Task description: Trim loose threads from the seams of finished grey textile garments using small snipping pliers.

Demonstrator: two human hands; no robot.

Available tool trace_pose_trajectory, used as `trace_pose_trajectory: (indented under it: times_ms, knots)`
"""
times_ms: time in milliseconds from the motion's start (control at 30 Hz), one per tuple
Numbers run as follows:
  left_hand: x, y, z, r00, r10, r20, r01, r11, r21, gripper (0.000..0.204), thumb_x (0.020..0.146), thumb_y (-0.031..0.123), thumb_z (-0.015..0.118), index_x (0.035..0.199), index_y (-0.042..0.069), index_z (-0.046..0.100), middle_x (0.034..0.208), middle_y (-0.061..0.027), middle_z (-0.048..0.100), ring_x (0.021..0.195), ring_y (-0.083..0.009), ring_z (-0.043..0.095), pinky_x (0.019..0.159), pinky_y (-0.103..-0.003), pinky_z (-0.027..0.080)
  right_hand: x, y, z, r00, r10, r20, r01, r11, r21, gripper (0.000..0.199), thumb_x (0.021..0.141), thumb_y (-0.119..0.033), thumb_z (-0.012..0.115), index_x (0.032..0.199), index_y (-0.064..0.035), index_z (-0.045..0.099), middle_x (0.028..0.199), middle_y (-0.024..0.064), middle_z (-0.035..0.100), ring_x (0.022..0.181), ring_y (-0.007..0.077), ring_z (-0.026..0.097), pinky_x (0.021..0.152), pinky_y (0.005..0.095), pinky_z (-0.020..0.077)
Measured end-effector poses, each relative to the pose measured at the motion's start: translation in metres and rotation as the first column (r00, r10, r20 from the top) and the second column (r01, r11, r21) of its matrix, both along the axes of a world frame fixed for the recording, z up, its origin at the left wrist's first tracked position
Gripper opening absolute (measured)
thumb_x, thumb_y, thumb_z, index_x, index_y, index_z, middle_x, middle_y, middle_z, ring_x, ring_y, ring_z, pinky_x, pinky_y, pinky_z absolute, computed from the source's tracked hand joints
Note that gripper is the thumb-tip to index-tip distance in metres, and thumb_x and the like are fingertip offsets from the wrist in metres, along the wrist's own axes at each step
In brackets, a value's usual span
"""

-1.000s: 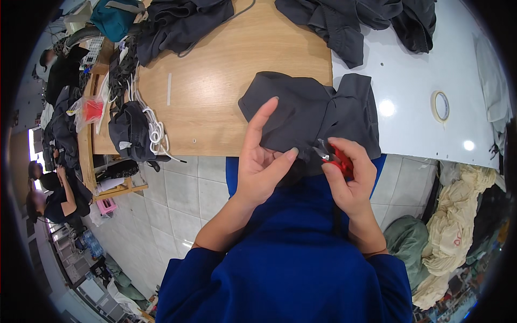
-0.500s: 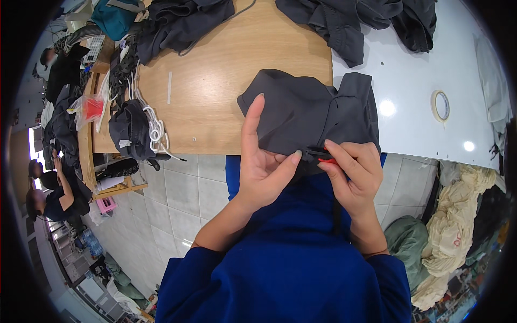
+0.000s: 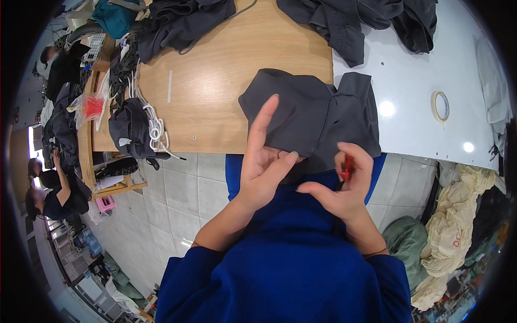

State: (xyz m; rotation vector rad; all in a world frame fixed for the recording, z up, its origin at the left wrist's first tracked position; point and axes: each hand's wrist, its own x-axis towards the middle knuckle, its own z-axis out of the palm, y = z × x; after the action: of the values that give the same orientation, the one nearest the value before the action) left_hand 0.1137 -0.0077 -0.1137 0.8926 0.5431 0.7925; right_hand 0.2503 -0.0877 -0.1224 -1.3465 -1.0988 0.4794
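Observation:
A dark grey fabric garment (image 3: pixel 301 107) lies folded over the near edge of the wooden table, with its lower part hanging toward my blue top. My left hand (image 3: pixel 265 169) pinches its lower edge between the thumb and the curled fingers, while the index finger points up across the cloth. To the right, my right hand (image 3: pixel 351 183) is held just off the garment. Its curled fingers hold small red-handled thread snips (image 3: pixel 347 168) against the palm, and the thumb is stretched away. The blades of the snips are hidden.
More dark garments lie at the far left (image 3: pixel 186 24) and far right (image 3: pixel 344 27). A tape roll (image 3: pixel 440 106) rests on the white table. White cord (image 3: pixel 156 129) and a dark bundle (image 3: pixel 129 129) sit at the left edge. Cream cloth (image 3: pixel 452 220) is heaped lower right; people work far left.
My right hand has drawn back from the garment's edge, and its thumb has opened away from the snips, which are now tucked in the fingers. My left hand has shifted slightly.

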Motion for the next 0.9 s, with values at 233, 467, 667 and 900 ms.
trace_pose_trajectory:
  times_ms: [233, 467, 667, 900]
  knots:
    - [-0.009, 0.013, -0.007, 0.96, -0.014, -0.279, 0.073, 0.977, 0.202, 0.05, 0.085, -0.008, 0.039, 0.134, -0.002, 0.036, 0.121, -0.0107, 0.053, 0.107, -0.0118, 0.051, 0.088, -0.023, 0.041, 0.014, 0.008, -0.014, 0.992, -0.056, -0.114, 0.037, 0.986, -0.165, 0.009, 0.081, 0.004, 0.058, 0.086, -0.0016, 0.063, 0.07, 0.0029, 0.056, 0.055, 0.006, 0.046, 0.051, 0.0168, 0.0338]
    - [-0.003, 0.009, -0.003, 0.954, 0.006, -0.299, 0.015, 0.998, 0.069, 0.038, 0.087, -0.004, 0.043, 0.125, -0.002, 0.047, 0.109, -0.0058, 0.057, 0.094, -0.0078, 0.054, 0.083, -0.02, 0.042, -0.011, 0.005, -0.022, 0.932, 0.125, -0.341, -0.15, 0.987, -0.049, 0.045, 0.066, -0.005, 0.078, 0.088, -0.0076, 0.038, 0.087, 0.0048, 0.042, 0.064, 0.0086, 0.039, 0.057, 0.0191, 0.0348]
    - [-0.002, 0.005, -0.007, 0.975, 0.032, -0.221, -0.042, 0.998, -0.039, 0.021, 0.089, 0.002, 0.048, 0.109, -0.002, 0.054, 0.098, -0.0031, 0.057, 0.085, -0.0043, 0.052, 0.075, -0.019, 0.042, -0.02, 0.024, -0.04, 1.0, -0.008, 0.023, 0.006, 0.995, 0.104, 0.029, 0.067, 0.014, 0.058, 0.076, -0.0048, 0.039, 0.092, 0.0115, 0.049, 0.066, 0.0155, 0.044, 0.062, 0.0217, 0.0384]
    - [-0.031, 0.03, -0.006, 0.8, -0.189, -0.57, 0.314, 0.941, 0.128, 0.015, 0.089, 0.011, 0.056, 0.081, 0.0, 0.062, 0.069, 0.0058, 0.053, 0.064, 0.0005, 0.043, 0.055, -0.017, 0.034, 0.002, 0.019, -0.023, 0.505, 0.125, -0.854, -0.269, 0.963, -0.018, 0.022, 0.07, 0.013, 0.041, 0.081, -0.0059, 0.035, 0.079, 0.0104, 0.057, 0.072, 0.0109, 0.052, 0.068, 0.0223, 0.041]
